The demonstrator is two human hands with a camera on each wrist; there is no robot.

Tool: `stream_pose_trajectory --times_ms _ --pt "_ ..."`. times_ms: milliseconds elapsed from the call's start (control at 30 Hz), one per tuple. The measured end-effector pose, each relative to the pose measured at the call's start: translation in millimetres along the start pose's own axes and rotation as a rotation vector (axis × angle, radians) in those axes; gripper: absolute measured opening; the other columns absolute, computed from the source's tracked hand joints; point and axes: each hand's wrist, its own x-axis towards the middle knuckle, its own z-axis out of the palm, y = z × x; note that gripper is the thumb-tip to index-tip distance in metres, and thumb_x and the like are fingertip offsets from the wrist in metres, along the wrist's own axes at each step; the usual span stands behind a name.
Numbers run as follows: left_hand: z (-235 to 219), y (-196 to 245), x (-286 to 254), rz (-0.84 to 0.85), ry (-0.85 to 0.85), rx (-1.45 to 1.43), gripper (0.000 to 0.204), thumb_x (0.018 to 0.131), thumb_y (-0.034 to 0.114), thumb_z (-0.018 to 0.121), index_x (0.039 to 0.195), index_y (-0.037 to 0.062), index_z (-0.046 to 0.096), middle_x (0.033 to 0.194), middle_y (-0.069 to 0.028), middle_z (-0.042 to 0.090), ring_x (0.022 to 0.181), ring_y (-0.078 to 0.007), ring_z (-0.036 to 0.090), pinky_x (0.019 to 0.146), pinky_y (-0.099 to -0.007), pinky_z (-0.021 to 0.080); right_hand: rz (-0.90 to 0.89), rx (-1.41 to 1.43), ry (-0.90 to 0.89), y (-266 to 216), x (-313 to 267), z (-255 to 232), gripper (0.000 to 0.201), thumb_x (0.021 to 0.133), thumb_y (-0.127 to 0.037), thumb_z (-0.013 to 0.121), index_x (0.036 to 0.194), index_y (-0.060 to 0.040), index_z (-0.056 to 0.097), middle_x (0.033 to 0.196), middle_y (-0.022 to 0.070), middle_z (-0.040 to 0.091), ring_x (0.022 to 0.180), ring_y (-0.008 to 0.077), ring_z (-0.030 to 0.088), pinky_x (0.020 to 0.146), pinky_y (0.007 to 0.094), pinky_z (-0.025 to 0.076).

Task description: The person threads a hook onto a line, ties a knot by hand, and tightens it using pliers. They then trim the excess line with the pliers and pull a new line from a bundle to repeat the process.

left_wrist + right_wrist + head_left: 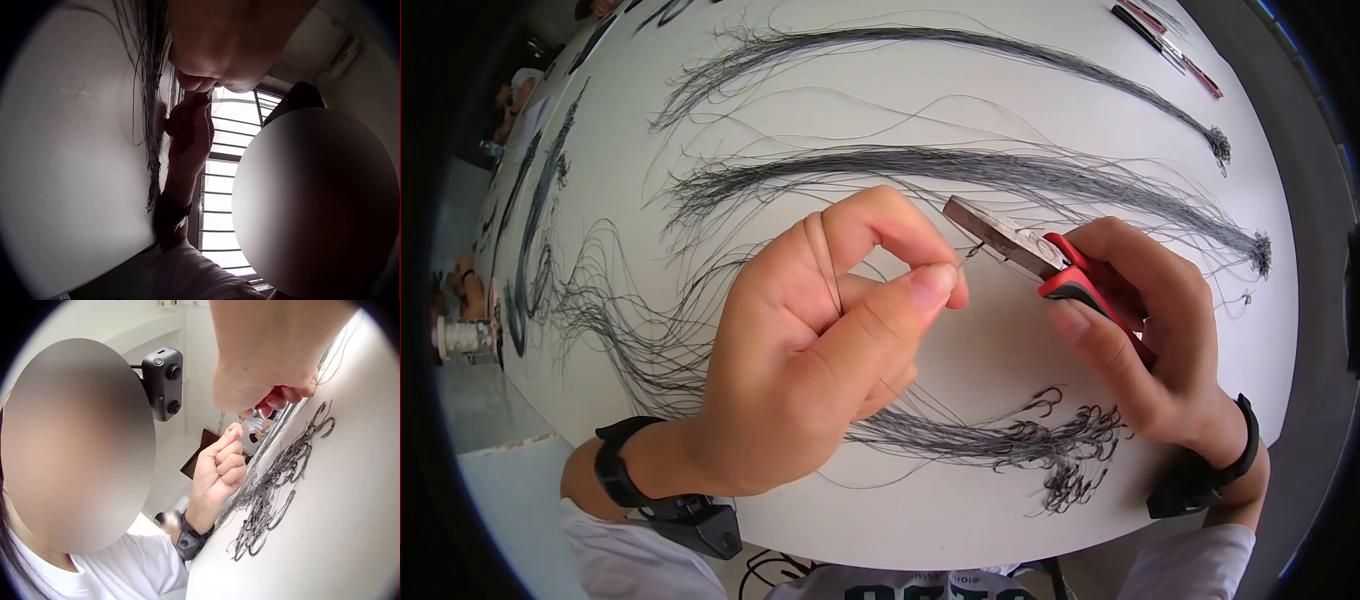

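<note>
My left hand (pixel 820 340) pinches a thin dark line (pixel 825 262) between thumb and index fingertip, with the line looped round the index finger. A small dark metal piece (pixel 974 251) juts out just past those fingertips, beside the pliers' nose. In my right hand (pixel 1165 320) are pliers (pixel 1005 238) with red and black handles, their nose angled up to the left. Below both hands lies a bundle of dark lines (pixel 940 437) ending in several fish hooks (pixel 1080 480). In the right wrist view those hooks (pixel 275 515) lie on the table under the right hand (pixel 275 369).
Two more long bundles of dark line, one upper (pixel 940 38) and one nearer (pixel 920 163), stretch across the white table (pixel 1000 350). Pens (pixel 1160 45) lie at the far right. A spool (pixel 468 340) and more bundles (pixel 550 180) stand at the left, with other people beyond.
</note>
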Motion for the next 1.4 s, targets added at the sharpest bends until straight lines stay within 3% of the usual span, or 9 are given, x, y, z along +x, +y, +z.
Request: stream_pose_trajectory --times_ms 600,733,1000,1033,1133,1167,1200,1267,1400 --pt "3.6 2.1 1.4 -0.008 0.029 -0.036 0.01 0.094 0.008 0.037 0.091 -0.0003 0.041 0.045 0.007 0.023 0.036 -0.0004 0.012 0.035 -0.021 0.012 0.009 0.003 0.008 0.4 -0.3 -0.6 0.029 0.079 -0.017 0.057 0.094 0.0071 0.053 0.071 0.0053 0.051 0.06 0.0094 0.043 0.054 0.0202 0.034" --pt "5.1 6.3 2.9 -0.075 0.057 -0.052 0.01 0.093 0.008 0.037 0.091 -0.0003 0.041 0.045 0.0073 0.023 0.036 -0.0004 0.012 0.035 -0.021 0.012 0.056 0.018 -0.001 -2.6 0.1 -1.1 0.028 0.078 -0.017 0.056 0.093 0.0071 0.053 0.071 0.0054 0.051 0.06 0.0095 0.043 0.055 0.0204 0.034" --pt "0.5 9.4 2.5 -0.158 0.016 -0.078 0.009 0.093 0.009 0.04 0.092 0.0001 0.042 0.046 0.0078 0.024 0.037 -0.0007 0.014 0.036 -0.0212 0.012 -0.072 0.008 0.03 3.9 -0.3 1.5 0.03 0.08 -0.017 0.057 0.095 0.0082 0.052 0.072 0.007 0.053 0.059 0.0099 0.046 0.053 0.0203 0.036" --pt "0.4 9.4 2.6 -0.156 0.013 -0.081 0.009 0.093 0.009 0.04 0.092 0.0 0.043 0.047 0.0078 0.025 0.037 -0.0009 0.014 0.037 -0.0214 0.012 -0.038 -0.012 -0.037 1.4 -0.6 -3.4 0.034 0.081 -0.019 0.058 0.099 0.0089 0.052 0.074 0.0078 0.054 0.061 0.0101 0.048 0.054 0.0205 0.038" --pt "-0.9 11.1 1.7 -0.126 -0.016 -0.058 0.009 0.094 0.008 0.04 0.093 -0.0003 0.043 0.047 0.0077 0.025 0.038 -0.0012 0.015 0.038 -0.0218 0.014 -0.144 -0.045 0.045 4.9 -1.1 -2.2 0.037 0.081 -0.02 0.059 0.102 0.009 0.051 0.078 0.0092 0.055 0.061 0.0107 0.049 0.055 0.0204 0.038" --pt "-1.4 11.7 1.0 -0.115 -0.04 -0.037 0.009 0.094 0.008 0.04 0.094 -0.0005 0.044 0.048 0.0076 0.025 0.038 -0.0014 0.016 0.038 -0.022 0.014 -0.051 -0.062 0.044 -2.1 -3.1 -4.5 0.038 0.083 -0.021 0.057 0.106 0.008 0.05 0.083 0.0107 0.056 0.065 0.0118 0.05 0.059 0.0219 0.04" --pt "-1.5 11.9 0.3 -0.098 -0.041 -0.03 0.009 0.094 0.008 0.04 0.094 -0.0005 0.044 0.048 0.0076 0.025 0.038 -0.0014 0.016 0.038 -0.022 0.014 -0.065 -0.07 0.05 -1.4 -2.8 -2.5 0.038 0.083 -0.021 0.057 0.106 0.008 0.05 0.083 0.0107 0.056 0.065 0.0118 0.05 0.059 0.0219 0.04" --pt "-1.9 12.7 -0.8 -0.027 -0.081 0.041 0.01 0.094 0.008 0.041 0.094 -0.0011 0.044 0.048 0.0075 0.026 0.038 -0.0014 0.017 0.039 -0.022 0.015 -0.154 -0.17 0.277 6.3 -0.3 4.6 0.028 0.08 -0.015 0.062 0.1 0.003 0.054 0.079 0.0119 0.057 0.064 0.0196 0.052 0.054 0.0282 0.04" --pt "-1.7 14.6 -1.6 0.024 -0.093 0.037 0.009 0.094 0.008 0.042 0.093 -0.0011 0.044 0.048 0.0073 0.028 0.039 -0.0019 0.02 0.039 -0.0215 0.016 -0.192 -0.437 0.112 1.7 -2.9 3.1 0.031 0.074 -0.009 0.06 0.102 -0.0008 0.052 0.084 0.0104 0.054 0.078 0.0272 0.05 0.073 0.0359 0.039"
